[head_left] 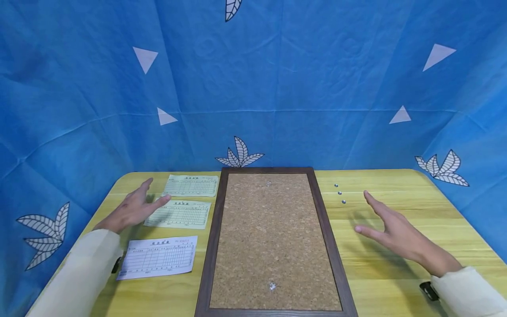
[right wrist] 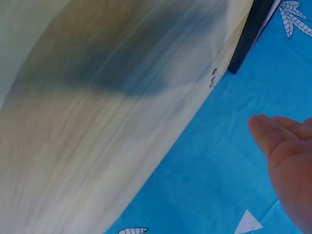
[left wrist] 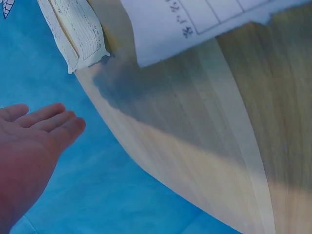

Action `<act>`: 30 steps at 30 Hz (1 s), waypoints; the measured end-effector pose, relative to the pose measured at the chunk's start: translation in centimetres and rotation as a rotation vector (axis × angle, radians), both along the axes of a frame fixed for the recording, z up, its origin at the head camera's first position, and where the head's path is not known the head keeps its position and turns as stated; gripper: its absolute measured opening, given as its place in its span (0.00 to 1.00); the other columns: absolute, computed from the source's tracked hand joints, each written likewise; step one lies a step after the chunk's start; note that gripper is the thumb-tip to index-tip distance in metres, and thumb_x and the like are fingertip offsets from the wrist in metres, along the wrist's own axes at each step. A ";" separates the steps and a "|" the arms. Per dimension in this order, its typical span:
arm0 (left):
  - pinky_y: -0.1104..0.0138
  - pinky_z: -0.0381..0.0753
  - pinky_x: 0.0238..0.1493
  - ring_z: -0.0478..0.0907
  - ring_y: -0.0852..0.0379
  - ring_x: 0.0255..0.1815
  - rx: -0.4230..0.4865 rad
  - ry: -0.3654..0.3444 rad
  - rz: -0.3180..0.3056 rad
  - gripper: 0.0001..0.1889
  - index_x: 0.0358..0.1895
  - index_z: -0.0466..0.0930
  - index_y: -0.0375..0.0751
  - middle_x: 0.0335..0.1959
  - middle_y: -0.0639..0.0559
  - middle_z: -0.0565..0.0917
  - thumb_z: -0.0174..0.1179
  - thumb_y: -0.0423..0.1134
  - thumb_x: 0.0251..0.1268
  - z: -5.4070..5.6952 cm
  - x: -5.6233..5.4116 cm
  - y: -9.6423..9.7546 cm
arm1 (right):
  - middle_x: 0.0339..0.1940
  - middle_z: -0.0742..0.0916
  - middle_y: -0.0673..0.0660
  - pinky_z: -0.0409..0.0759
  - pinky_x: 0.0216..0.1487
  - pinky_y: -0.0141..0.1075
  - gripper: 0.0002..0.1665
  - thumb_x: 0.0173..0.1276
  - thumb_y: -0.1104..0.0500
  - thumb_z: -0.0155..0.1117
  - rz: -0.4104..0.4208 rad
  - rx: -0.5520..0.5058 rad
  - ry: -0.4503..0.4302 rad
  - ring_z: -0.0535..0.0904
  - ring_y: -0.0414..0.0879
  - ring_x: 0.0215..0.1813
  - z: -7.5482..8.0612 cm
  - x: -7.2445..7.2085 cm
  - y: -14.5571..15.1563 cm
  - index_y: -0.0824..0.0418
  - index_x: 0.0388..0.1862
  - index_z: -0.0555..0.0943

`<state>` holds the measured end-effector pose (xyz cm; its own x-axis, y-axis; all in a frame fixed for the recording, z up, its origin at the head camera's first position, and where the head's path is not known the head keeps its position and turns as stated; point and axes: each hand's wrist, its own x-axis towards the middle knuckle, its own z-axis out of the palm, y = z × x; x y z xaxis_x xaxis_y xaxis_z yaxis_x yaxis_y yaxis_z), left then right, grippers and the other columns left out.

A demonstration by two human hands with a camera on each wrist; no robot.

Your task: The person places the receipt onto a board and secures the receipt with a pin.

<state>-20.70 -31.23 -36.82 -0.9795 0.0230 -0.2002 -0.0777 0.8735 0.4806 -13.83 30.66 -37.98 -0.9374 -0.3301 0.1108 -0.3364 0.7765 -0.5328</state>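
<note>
My left hand (head_left: pixel 132 208) is held over the table's left side with fingers straight and thumb apart, holding nothing. Close to it lie two pale green printed slips (head_left: pixel 192 186), one above the other, and nearer the front a white printed slip (head_left: pixel 158 257). On the right, my right hand (head_left: pixel 400 231) hovers with straight fingers and a spread thumb, also holding nothing. Three small shiny metal pieces, perhaps thumbtacks (head_left: pixel 339 193), sit in a short row beyond its fingertips. Between the hands lies a cork board (head_left: pixel 273 237) in a dark brown frame.
The wood-grain table (head_left: pixel 396 185) has rounded far corners. A blue cloth (head_left: pixel 277 88) with white leaf and triangle prints hangs behind it and at both sides. Pale marks (head_left: pixel 272 286) show near the cork's front and back ends.
</note>
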 end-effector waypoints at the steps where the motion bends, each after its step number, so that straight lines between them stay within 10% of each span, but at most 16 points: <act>1: 0.28 0.56 0.62 0.49 0.20 0.72 0.003 0.000 0.002 0.58 0.80 0.29 0.35 0.76 0.22 0.44 0.50 0.72 0.66 0.0 -0.1 0.0 | 0.76 0.58 0.76 0.63 0.60 0.71 0.57 0.70 0.48 0.67 0.005 -0.003 0.005 0.63 0.78 0.67 -0.1 0.0 -0.1 0.60 0.83 0.41; 30: 0.35 0.60 0.66 0.58 0.25 0.70 0.123 0.013 0.097 0.56 0.80 0.35 0.32 0.71 0.22 0.58 0.58 0.63 0.68 -1.1 -2.0 0.2 | 0.68 0.75 0.69 0.84 0.45 0.38 0.46 0.70 0.58 0.68 0.120 -0.143 -0.010 0.85 0.50 0.52 -0.8 0.0 -1.9 0.70 0.78 0.56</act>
